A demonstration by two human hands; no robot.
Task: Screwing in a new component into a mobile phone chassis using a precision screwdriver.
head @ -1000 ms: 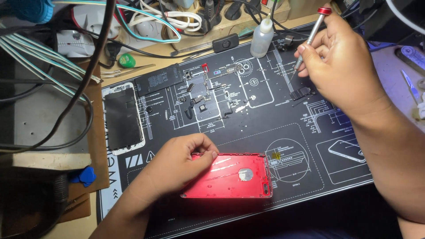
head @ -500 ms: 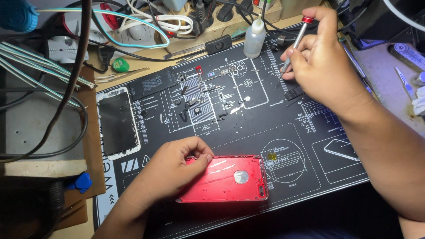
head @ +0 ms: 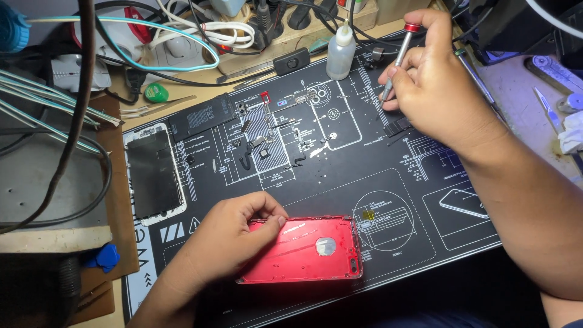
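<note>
While the black work mat (head: 388, 200) with its white printed diagrams covers most of the bench, the red phone housing (head: 306, 250) lies flat on its near edge, back side up, with a round silver spot near its middle. The left hand (head: 234, 240) rests on the housing's left end, fingers curled over the upper left corner and thumb along the top edge, pinning it to the mat rather than lifting it. Well apart, at the mat's far right, the right hand (head: 434, 91) is closed around a slim screwdriver (head: 398, 58) with a silver shaft and a red cap; the forefinger sits on the cap and the tip points down toward the mat, near a small dark part (head: 398, 126) just below the fingers. To the left, a detached phone screen (head: 155, 173) with a white rim lies face up, partly off the mat's left edge. Beside it sits a flat black battery (head: 203, 118). Between the hands, small loose phone parts (head: 267, 136) and screws are spread over the printed outlines. A small clear squeeze bottle (head: 341, 54) stands upright at the mat's far edge, left of the screwdriver.
</note>
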